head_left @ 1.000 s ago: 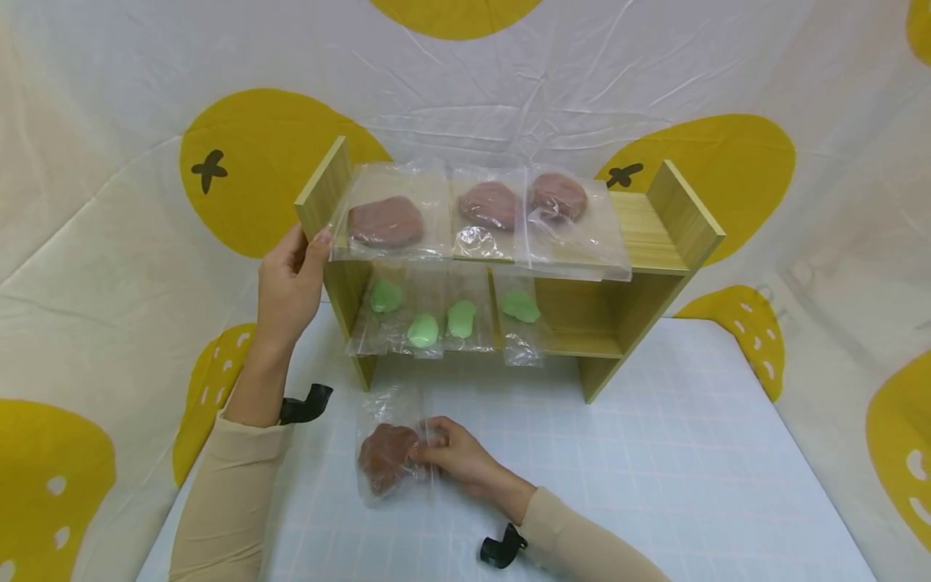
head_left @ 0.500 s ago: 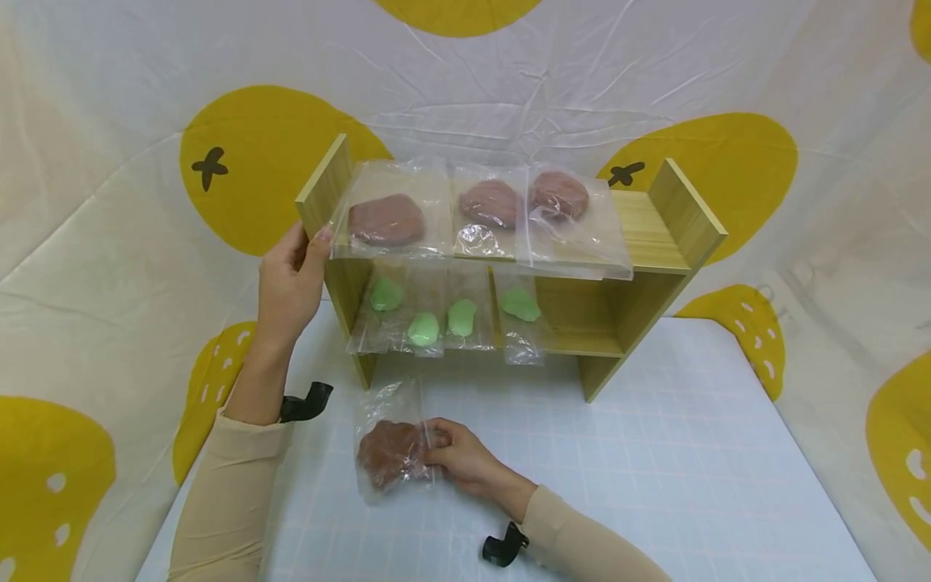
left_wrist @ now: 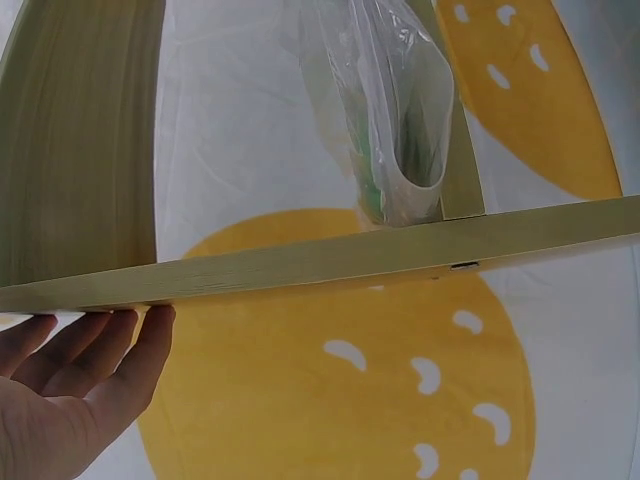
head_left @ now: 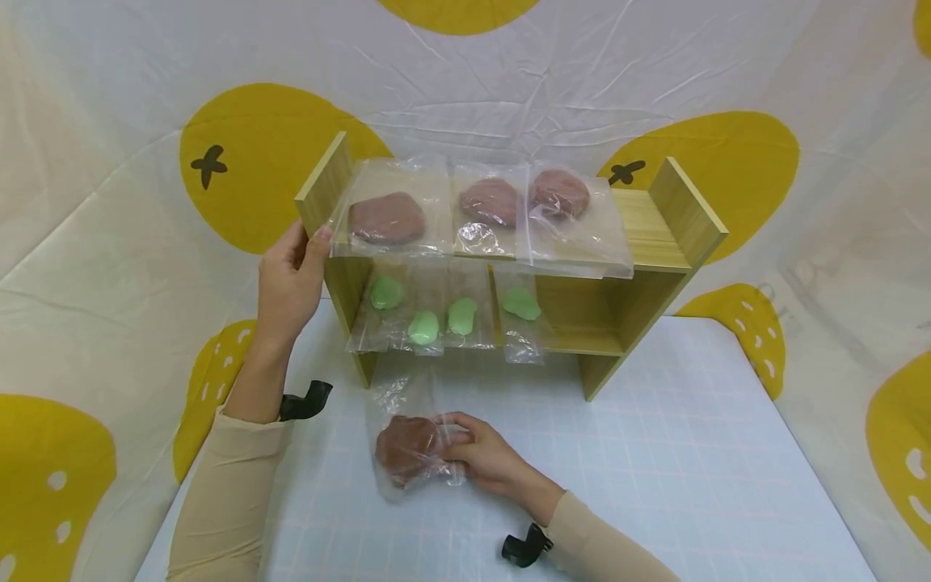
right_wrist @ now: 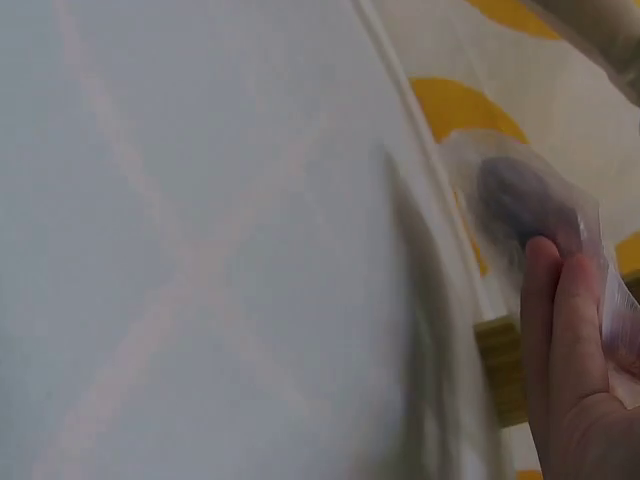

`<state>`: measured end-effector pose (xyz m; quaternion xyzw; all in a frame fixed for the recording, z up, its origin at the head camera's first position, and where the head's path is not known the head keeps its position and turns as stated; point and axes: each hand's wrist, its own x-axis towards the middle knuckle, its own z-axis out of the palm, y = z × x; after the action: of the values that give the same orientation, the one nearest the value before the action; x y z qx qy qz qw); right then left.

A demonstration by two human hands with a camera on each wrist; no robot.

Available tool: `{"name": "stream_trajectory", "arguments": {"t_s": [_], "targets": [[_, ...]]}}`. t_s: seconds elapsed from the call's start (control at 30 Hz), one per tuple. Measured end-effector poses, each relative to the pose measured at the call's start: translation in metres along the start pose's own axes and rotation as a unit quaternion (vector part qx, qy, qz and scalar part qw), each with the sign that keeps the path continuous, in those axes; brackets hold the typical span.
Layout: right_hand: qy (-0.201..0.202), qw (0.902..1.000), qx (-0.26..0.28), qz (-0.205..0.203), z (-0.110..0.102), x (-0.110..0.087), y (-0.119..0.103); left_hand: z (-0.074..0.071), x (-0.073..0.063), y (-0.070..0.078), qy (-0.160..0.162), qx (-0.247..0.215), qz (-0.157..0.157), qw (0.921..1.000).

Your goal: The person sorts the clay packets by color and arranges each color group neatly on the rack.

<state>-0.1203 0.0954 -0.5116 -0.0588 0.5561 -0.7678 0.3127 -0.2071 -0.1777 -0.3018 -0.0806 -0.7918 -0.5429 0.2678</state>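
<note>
My left hand (head_left: 286,283) grips the left side panel of a small wooden shelf (head_left: 658,230), thumb at its front edge. In the left wrist view, fingers (left_wrist: 140,365) lie against the panel's outer face. My right hand (head_left: 498,462) pinches the right edge of a clear plastic bag with a reddish-brown lump (head_left: 406,447) inside. This bag is held over the table in front of the shelf. The right wrist view has the same bag (right_wrist: 525,195) beyond the fingertips. Part of the right thumb is hidden by the plastic.
Three clear bags with brown lumps (head_left: 387,218) lie along the shelf's top, hanging over its front edge. Small bags with green lumps (head_left: 521,304) sit on the lower level. A white cloth with yellow shapes (head_left: 265,170) hangs behind. A pale checked cloth covers the table (head_left: 655,469).
My right hand has shifted slightly to the right with the bagged brown lump. The left hand stays at the shelf panel.
</note>
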Motion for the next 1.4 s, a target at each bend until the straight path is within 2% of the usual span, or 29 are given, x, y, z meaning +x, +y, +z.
{"name": "stream_trajectory", "arguments": {"t_s": [0.43, 0.7, 0.87, 1.03, 1.4], "targets": [[-0.079, 0.9953, -0.037, -0.042, -0.013, -0.041, -0.035, -0.001, 0.0, 0.0, 0.005, 0.009, 0.0, 1.0], [-0.119, 0.984, -0.075, -0.109, -0.011, -0.069, -0.069, 0.0, 0.0, -0.001, 0.007, 0.009, 0.002, 0.9999], [-0.137, 0.974, -0.07, -0.167, -0.013, -0.083, -0.094, 0.0, 0.001, -0.001, 0.007, 0.003, 0.002, 1.0], [-0.154, 0.9589, -0.069, -0.228, -0.015, -0.093, -0.122, -0.001, 0.001, -0.001, 0.008, 0.004, 0.003, 1.0], [-0.159, 0.9183, -0.076, -0.354, -0.018, -0.113, -0.179, -0.001, 0.0, 0.0, 0.002, 0.008, 0.0, 1.0]]}}
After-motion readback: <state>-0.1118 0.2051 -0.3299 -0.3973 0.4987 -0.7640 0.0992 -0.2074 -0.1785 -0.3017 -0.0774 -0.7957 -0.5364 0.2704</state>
